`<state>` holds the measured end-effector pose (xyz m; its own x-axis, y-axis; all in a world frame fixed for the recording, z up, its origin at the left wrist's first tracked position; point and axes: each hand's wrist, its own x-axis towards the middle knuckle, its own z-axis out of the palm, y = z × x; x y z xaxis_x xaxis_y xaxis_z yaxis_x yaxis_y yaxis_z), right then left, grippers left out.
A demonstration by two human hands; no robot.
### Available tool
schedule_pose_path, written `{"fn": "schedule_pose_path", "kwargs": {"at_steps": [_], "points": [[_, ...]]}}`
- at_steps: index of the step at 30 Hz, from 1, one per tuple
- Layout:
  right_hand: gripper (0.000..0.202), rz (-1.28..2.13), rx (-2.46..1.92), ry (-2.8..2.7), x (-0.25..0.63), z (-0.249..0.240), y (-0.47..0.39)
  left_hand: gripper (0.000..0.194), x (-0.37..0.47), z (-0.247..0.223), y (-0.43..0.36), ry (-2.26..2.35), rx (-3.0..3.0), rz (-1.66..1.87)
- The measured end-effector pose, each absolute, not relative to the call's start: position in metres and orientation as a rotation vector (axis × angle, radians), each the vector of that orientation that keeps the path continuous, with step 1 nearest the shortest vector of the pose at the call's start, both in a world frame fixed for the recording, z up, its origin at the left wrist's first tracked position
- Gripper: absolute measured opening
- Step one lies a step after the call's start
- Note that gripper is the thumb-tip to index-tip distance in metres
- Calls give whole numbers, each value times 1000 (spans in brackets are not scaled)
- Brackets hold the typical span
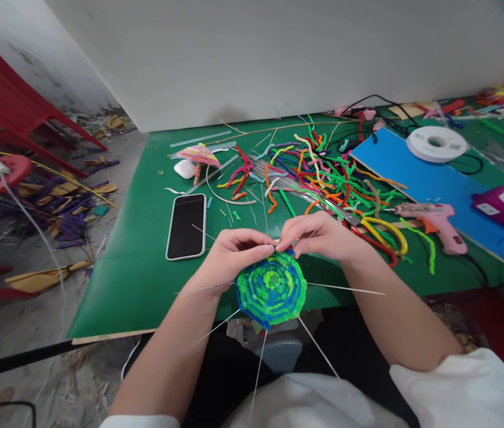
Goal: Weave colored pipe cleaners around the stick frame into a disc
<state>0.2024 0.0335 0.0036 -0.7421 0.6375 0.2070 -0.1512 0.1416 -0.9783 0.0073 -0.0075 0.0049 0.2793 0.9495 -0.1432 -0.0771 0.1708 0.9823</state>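
A round disc [272,291] woven in rings of green and blue fuzzy strips hangs over the table's front edge. Several thin pale spokes stick out from its rim. My left hand [236,252] is closed on the disc's upper left edge, thumb and fingers pinched together. At the top edge my right hand [321,236] is also closed, its fingertips meeting those of the left. What exactly lies between the fingertips is too small to make out. Beyond my hands spreads a heap of coloured pipe cleaners [323,172].
On the green table [145,297] lie a phone [186,227], scissors with yellow handles [386,235], a pink glue gun [443,223], a white spool [437,144] and a blue board [408,172]. A small striped umbrella shape [201,156] stands at the back left. A white panel [279,59] rises behind.
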Motion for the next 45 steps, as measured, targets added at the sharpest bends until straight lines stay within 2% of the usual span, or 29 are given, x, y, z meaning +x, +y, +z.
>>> {"fn": "schedule_pose_path", "kwargs": {"at_steps": [12,21,29,36,38,41,45], "points": [[9,1759,-454,-1753,201,7,29,8,13,7,-10,1004,1044,961],[13,1604,-569,-1849,205,17,27,11,11,4,-10,1038,1183,1002],[32,1465,-900,-1708,210,15,33,10,16,9,-17,1402,1577,1433],[19,889,-1389,-1459,234,36,30,17,13,15,-13,1729,1846,1957],[18,1004,-1349,-1480,223,44,16,23,10,15,-11,1676,2065,2053],[27,1430,-1067,-1547,191,46,-3,32,12,11,-11,1530,2367,2002],[24,1653,-821,-1138,160,36,-6,42,21,5,-16,1473,2580,1824]]}}
